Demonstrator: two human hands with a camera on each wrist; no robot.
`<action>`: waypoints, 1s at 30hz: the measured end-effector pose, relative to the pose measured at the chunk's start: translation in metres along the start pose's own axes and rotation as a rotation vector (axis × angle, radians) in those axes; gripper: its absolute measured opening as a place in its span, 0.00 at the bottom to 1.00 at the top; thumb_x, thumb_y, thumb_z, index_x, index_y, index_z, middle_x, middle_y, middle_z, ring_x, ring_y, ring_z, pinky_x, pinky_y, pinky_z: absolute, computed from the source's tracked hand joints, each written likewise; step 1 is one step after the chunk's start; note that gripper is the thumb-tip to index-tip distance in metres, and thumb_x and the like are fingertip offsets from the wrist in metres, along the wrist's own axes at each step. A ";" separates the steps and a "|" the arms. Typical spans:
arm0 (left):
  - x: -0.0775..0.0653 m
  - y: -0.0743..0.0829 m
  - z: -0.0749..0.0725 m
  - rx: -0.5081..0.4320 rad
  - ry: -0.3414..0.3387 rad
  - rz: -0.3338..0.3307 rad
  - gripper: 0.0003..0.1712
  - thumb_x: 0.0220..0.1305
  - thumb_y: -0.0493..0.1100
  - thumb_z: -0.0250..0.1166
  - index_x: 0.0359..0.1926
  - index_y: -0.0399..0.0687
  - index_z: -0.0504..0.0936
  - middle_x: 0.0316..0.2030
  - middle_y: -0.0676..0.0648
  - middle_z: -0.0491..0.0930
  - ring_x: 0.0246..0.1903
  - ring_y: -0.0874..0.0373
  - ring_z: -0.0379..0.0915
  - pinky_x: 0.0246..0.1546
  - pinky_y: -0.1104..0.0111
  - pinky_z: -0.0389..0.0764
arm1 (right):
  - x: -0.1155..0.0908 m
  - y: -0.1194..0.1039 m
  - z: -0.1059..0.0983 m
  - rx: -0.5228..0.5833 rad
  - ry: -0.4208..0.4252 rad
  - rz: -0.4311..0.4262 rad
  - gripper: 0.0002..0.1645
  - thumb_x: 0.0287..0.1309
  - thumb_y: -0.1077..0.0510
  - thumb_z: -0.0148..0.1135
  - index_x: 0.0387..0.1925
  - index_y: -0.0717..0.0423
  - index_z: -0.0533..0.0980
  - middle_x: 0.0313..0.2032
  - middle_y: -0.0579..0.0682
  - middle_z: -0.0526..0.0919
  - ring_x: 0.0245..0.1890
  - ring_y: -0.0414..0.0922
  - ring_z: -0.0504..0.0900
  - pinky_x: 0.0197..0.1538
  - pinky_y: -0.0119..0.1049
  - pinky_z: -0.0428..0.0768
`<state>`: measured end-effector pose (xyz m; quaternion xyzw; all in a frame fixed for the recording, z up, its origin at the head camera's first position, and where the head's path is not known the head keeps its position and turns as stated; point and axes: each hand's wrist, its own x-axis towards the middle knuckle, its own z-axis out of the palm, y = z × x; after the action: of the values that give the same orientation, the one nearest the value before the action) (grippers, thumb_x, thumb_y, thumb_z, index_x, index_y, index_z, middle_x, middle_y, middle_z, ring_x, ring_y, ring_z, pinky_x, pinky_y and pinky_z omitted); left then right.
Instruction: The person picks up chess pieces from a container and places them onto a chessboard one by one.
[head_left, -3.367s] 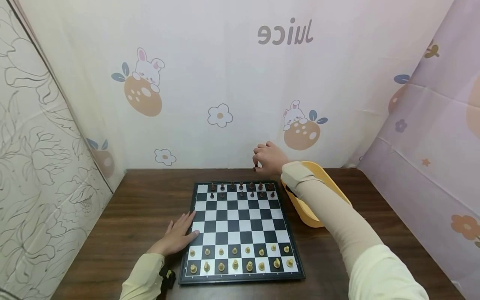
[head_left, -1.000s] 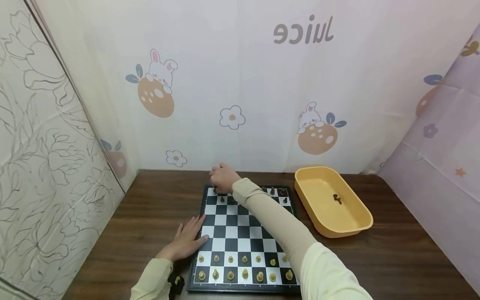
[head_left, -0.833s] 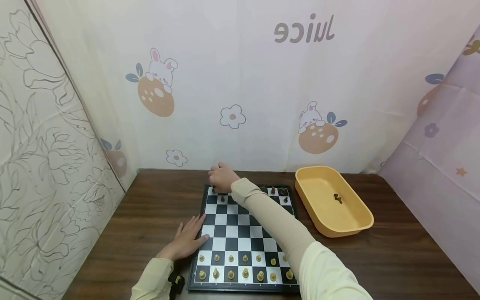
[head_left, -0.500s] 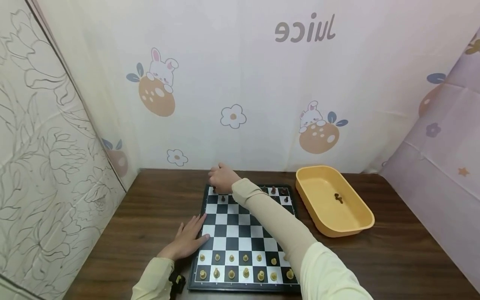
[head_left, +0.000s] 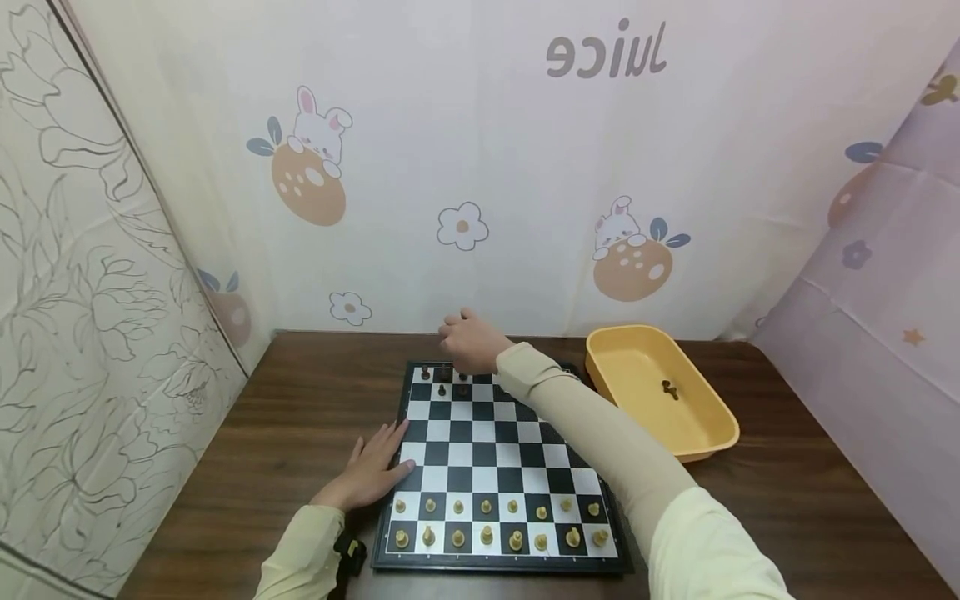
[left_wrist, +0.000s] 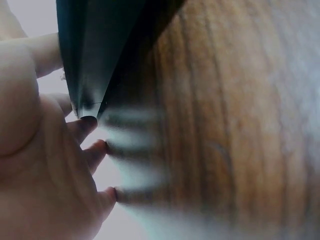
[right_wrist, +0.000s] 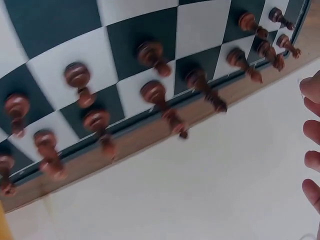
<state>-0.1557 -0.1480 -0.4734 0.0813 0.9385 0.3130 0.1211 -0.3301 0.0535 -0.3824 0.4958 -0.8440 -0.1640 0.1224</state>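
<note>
A chessboard (head_left: 472, 454) lies on the table, with light pieces (head_left: 516, 540) in its two near rows. Dark pieces (head_left: 425, 372) stand in the far rows, partly hidden behind the right hand and sleeve. My left hand (head_left: 367, 471) rests along the board's left edge, thumb over the rim; the left wrist view shows its palm (left_wrist: 45, 145) beside the dark board side (left_wrist: 100, 55). Above the far row hovers my right hand (head_left: 474, 342). In the right wrist view its fingertips (right_wrist: 313, 131) are loosely bent with nothing seen between them, apart from the reddish-brown chess pieces (right_wrist: 155, 92).
A yellow plastic basin (head_left: 633, 354) stands right of the board, with a few small dark pieces (head_left: 670, 389) inside. The right forearm crosses the board's right side. A printed curtain (head_left: 390, 167) hangs behind the wooden table (head_left: 300, 400).
The right hand carried a dark chess piece to the board's far left corner, where one now stands. It has since lifted off and shifted right. The left hand stays put.
</note>
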 end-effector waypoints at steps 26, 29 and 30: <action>-0.006 0.007 -0.003 -0.011 -0.014 0.004 0.40 0.68 0.54 0.55 0.73 0.42 0.52 0.70 0.33 0.51 0.70 0.36 0.39 0.65 0.40 0.33 | -0.098 0.069 0.005 0.078 0.069 0.223 0.08 0.44 0.55 0.70 0.31 0.49 0.86 0.28 0.44 0.77 0.33 0.45 0.70 0.38 0.40 0.66; -0.006 0.008 -0.004 -0.017 -0.017 -0.002 0.40 0.68 0.53 0.56 0.74 0.44 0.52 0.71 0.33 0.51 0.71 0.37 0.39 0.65 0.40 0.32 | -0.113 0.078 0.002 0.078 0.044 0.247 0.10 0.43 0.54 0.69 0.32 0.50 0.86 0.29 0.44 0.76 0.33 0.45 0.70 0.38 0.41 0.65; -0.006 0.009 -0.004 -0.023 -0.018 -0.004 0.40 0.68 0.53 0.56 0.74 0.44 0.53 0.71 0.34 0.51 0.71 0.38 0.39 0.65 0.40 0.32 | -0.118 0.081 0.002 0.074 0.040 0.253 0.10 0.43 0.54 0.69 0.32 0.50 0.86 0.29 0.45 0.76 0.33 0.46 0.70 0.37 0.41 0.65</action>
<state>-0.1500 -0.1449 -0.4641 0.0811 0.9339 0.3227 0.1311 -0.3389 0.1944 -0.3566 0.3929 -0.9026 -0.1060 0.1402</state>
